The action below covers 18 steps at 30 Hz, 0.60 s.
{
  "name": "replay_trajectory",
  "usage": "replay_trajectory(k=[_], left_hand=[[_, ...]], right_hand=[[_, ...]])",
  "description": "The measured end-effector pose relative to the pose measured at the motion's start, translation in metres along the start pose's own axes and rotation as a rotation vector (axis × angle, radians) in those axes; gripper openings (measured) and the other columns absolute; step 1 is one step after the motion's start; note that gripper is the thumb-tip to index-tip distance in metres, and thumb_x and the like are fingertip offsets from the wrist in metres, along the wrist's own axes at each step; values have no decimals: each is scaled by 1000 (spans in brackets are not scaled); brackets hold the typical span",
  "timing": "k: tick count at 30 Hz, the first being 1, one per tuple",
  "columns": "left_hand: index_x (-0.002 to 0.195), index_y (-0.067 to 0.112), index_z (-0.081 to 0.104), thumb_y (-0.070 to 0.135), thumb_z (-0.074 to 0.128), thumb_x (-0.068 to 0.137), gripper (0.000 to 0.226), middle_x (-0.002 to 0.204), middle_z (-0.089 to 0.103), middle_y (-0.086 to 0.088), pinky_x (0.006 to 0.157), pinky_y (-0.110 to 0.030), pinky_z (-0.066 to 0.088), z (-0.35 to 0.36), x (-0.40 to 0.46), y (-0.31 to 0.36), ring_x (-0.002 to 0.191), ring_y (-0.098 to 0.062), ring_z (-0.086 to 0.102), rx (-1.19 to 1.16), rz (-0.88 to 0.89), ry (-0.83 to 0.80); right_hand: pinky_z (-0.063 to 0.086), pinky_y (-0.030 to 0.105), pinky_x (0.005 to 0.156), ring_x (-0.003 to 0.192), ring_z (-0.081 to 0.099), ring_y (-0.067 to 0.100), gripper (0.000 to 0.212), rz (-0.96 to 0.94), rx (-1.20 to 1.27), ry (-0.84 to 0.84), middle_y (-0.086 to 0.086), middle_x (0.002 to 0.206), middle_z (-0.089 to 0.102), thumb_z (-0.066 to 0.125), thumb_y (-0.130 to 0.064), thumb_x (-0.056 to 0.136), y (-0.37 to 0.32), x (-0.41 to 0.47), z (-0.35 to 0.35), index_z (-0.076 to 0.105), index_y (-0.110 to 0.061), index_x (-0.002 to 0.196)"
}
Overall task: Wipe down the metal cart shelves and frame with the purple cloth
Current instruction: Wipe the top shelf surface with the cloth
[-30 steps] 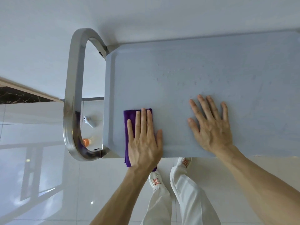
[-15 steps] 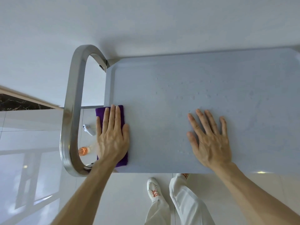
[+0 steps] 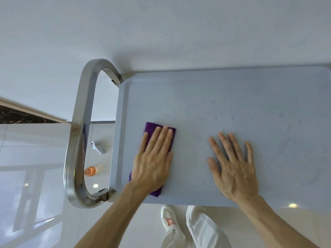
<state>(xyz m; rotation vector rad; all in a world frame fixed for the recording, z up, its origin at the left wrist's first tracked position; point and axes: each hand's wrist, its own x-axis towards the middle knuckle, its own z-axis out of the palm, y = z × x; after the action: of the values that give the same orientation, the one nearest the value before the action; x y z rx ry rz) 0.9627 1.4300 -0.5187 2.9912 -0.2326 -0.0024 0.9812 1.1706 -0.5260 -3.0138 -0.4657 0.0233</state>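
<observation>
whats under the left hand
The purple cloth, flat on the top shelf; its far and near ends show past the left hand, its middle is covered.

Matt metal shelf (image 3: pixel 232 97), polished steel handle (image 3: pixel 78 140), soft purple cloth (image 3: pixel 152 128), glossy floor tiles (image 3: pixel 35 176).

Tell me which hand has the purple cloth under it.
The left hand, nearer the cart handle, presses flat on the purple cloth. The right hand rests on the bare top shelf.

- A clean indoor room — perhaps a clinic or service area, though that is unsure.
- Glossy white floor tiles (image 3: pixel 35 176) mirror windows.
- Stainless-steel cart handle (image 3: pixel 78 140) — plain white wall (image 3: pixel 161 33).
</observation>
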Motion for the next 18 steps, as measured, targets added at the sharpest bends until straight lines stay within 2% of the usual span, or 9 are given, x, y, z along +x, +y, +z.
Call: replay_trajectory(k=[5,8,10,13,16,18], left_hand=[[156,14,16,38,24,100,61,164,16,-3,123,-47,7,-16,51,-79,152,-18,9,6,-356,-17],[156,13,16,42,28,100,64,164,15,-3,123,-49,2,-12,99,-69,152,-19,9,-13,-459,19],[156,11,16,42,31,100,66,164,16,-5,122,-50,3,-6,122,-43,152,-20,9,-23,-439,21],[156,12,18,42,31,98,67,164,18,-5,122,-50,6,-1,130,5,152,-20,10,-29,-300,31],[155,12,22,40,32,99,64,163,21,-5,122,-51,11,3,103,40,151,-22,13,-53,-155,34],[155,14,24,38,35,101,61,163,21,-4,121,-50,14,3,72,37,151,-22,14,-62,-64,14]], right_hand=[[18,60,118,150,26,24,57,1,18,12,0,162,27,35,-49,99,0,0,-1,31,-31,154],[18,61,118,149,26,25,58,2,24,-7,-1,162,28,35,-49,99,1,1,-2,31,-31,154],[19,60,118,149,27,25,58,1,26,-11,-1,162,28,35,-49,99,1,1,-3,30,-31,154],[19,60,118,149,27,25,58,-5,29,-2,-1,162,28,35,-49,99,1,1,-3,31,-30,154],[17,60,118,150,25,24,59,-6,26,-10,-1,163,26,33,-50,99,2,-1,-2,30,-31,154],[17,60,119,150,23,24,59,-8,21,-18,0,163,25,32,-51,99,3,-1,-2,29,-30,154]])
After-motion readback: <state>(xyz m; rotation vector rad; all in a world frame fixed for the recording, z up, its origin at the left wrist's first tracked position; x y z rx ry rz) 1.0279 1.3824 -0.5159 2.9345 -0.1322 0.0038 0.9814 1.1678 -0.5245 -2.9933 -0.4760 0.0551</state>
